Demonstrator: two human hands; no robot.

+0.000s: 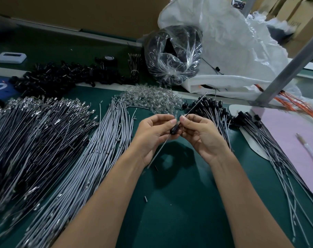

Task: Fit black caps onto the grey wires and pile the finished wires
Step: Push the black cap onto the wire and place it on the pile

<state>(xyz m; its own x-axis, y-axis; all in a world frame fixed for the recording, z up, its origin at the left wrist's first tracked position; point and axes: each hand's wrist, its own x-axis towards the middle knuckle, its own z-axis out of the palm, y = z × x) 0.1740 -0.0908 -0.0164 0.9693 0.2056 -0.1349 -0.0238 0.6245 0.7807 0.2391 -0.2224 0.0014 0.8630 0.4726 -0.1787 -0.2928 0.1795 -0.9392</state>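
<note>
Dim overhead light — soft shadow on the mat (mid-frame); edges bow, and the left wire pile smears.

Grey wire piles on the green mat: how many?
3: terminal-tipped pile at far left, plain grey pile beside it, capped pile at right. Not counted: small tied bundle at the back, the held grey wire. Overlaps may hide more.
</note>
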